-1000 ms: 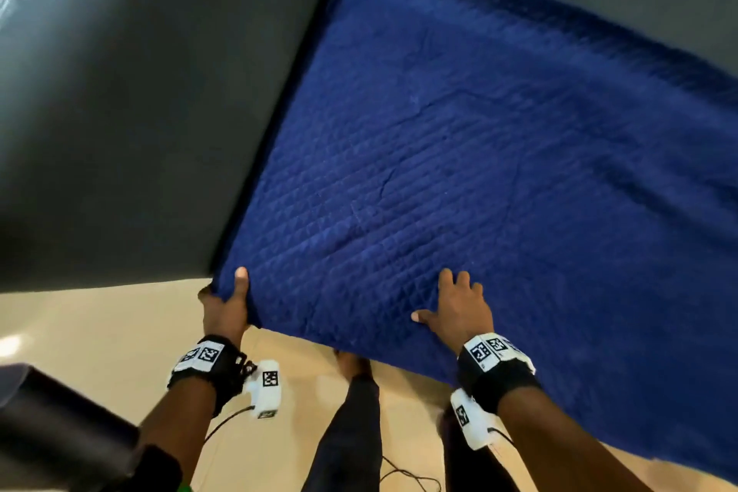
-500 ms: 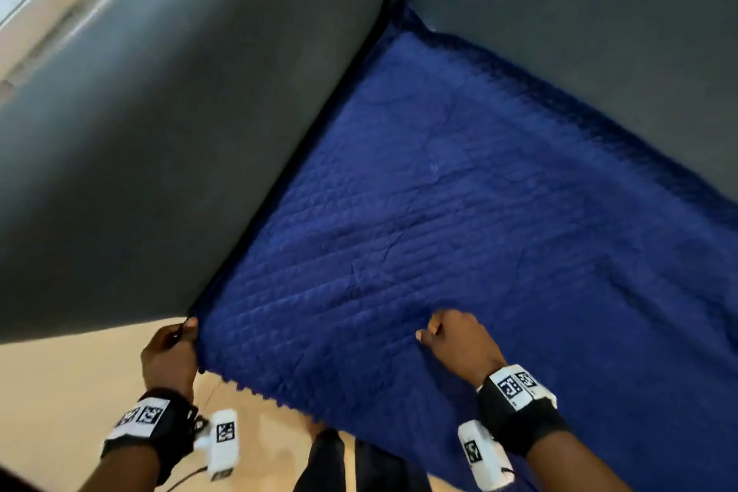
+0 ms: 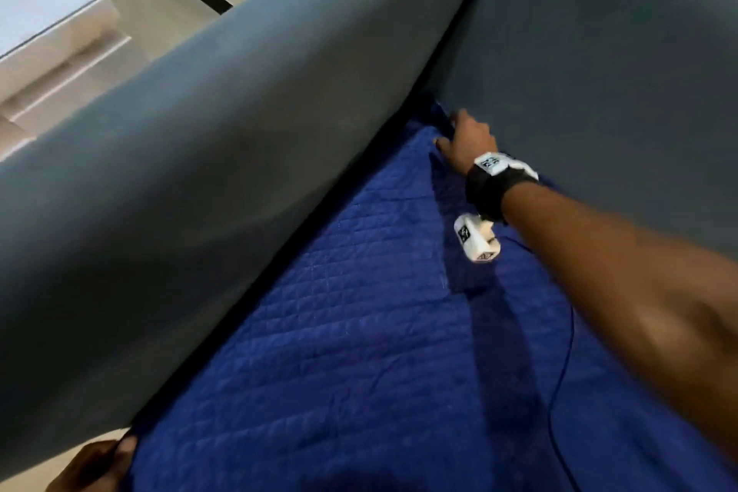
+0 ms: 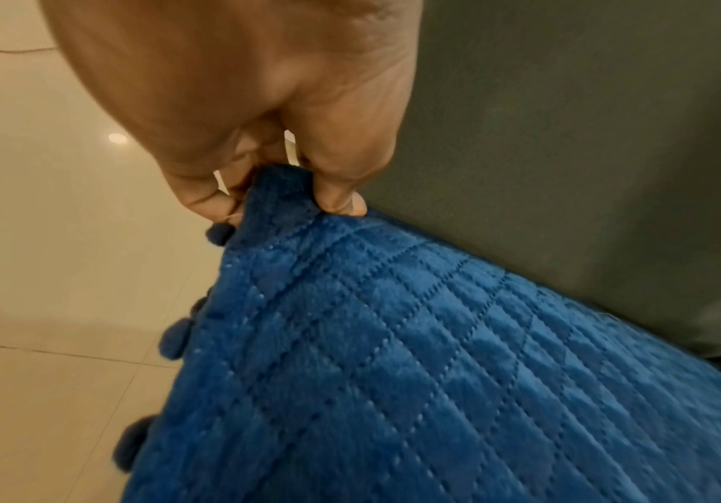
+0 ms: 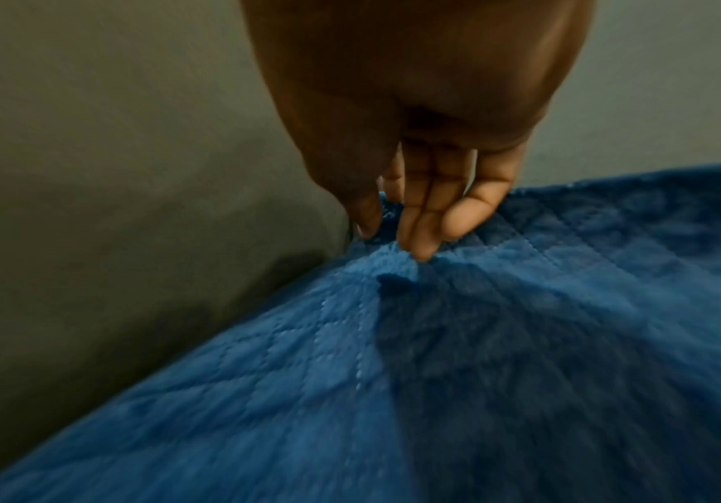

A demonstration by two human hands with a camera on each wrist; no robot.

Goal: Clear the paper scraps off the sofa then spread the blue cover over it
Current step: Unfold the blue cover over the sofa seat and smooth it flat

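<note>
Both hands pinch the blue cover (image 3: 359, 351): left hand (image 4: 264, 112) front corner, right hand (image 3: 465, 142) back corner.

The grey sofa (image 3: 199, 180) carries the quilted blue cover (image 3: 359, 351), which lies spread over its seat, reaching the armrest and the backrest corner, above a glossy beige tiled floor (image 4: 48, 272).

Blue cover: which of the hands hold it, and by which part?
Left hand pinches the blue cover's front corner. Right hand presses its back corner; a grip cannot be told.
</note>
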